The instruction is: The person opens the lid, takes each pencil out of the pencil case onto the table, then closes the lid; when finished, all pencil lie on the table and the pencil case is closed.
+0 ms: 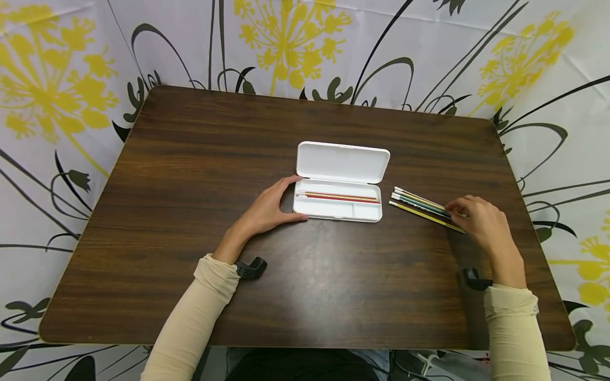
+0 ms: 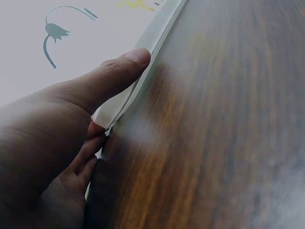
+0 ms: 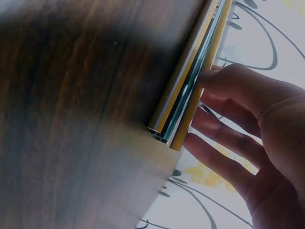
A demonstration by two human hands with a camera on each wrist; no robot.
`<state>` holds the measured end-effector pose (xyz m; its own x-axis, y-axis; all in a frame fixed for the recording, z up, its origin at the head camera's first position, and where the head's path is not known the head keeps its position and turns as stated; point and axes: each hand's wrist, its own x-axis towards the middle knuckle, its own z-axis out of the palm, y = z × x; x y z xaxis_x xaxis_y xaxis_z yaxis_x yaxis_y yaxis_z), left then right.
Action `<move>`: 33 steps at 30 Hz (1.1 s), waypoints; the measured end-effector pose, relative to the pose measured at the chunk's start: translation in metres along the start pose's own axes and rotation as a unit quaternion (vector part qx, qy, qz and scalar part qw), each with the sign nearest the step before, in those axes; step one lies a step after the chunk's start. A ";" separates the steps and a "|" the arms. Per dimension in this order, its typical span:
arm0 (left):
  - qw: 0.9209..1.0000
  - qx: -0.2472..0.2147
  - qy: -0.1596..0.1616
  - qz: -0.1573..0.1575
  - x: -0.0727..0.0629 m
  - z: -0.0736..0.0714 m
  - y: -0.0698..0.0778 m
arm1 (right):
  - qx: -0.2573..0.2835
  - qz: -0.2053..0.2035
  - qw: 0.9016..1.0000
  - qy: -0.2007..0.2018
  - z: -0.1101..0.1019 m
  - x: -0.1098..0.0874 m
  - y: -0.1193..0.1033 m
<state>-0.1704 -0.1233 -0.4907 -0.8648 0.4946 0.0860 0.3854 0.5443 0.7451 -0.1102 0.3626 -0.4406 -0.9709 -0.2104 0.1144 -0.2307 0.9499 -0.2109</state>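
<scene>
In the head view, the left hand [image 1: 264, 210] is gripping the left end of the open white case [image 1: 343, 163], where red pencils [image 1: 338, 197] are lying. Right of the case, the right hand [image 1: 483, 225] is reaching over loose pencils [image 1: 414, 201]. In the left wrist view, the left thumb is pressing the case's near side. In the right wrist view, the right thumb is touching a yellow pencil [image 3: 189, 114]; whether the fingers are pinching it, I cannot tell.

Slim red and yellow pencils [image 1: 340, 198] lie in an open white rectangular pencil case [image 1: 324, 211] on a brown wood-grain table [image 1: 190, 159]. At the case's left end is a person's left hand [image 1: 267, 209]; to its right, loose yellow and green pencils [image 1: 419, 203], then the right hand [image 1: 483, 219].
</scene>
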 end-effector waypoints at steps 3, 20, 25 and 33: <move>1.000 0.001 0.000 0.000 0.000 0.000 0.000 | 0.000 -0.001 1.000 0.000 0.001 0.001 0.000; 1.000 -0.001 -0.002 -0.004 0.000 0.001 -0.001 | 0.011 0.018 1.000 -0.002 0.003 0.001 0.002; 1.000 -0.003 -0.004 -0.007 0.000 0.000 0.000 | 0.015 0.016 1.000 0.001 0.004 0.000 0.001; 1.000 -0.003 -0.004 -0.006 0.000 0.001 -0.001 | 0.020 0.014 1.000 0.008 0.005 -0.002 0.002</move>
<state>-0.1709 -0.1232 -0.4917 -0.8666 0.4940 0.0713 0.3733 0.5465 0.7496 -0.1091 0.3634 -0.4459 -0.9761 -0.1794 0.1228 -0.2056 0.9453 -0.2533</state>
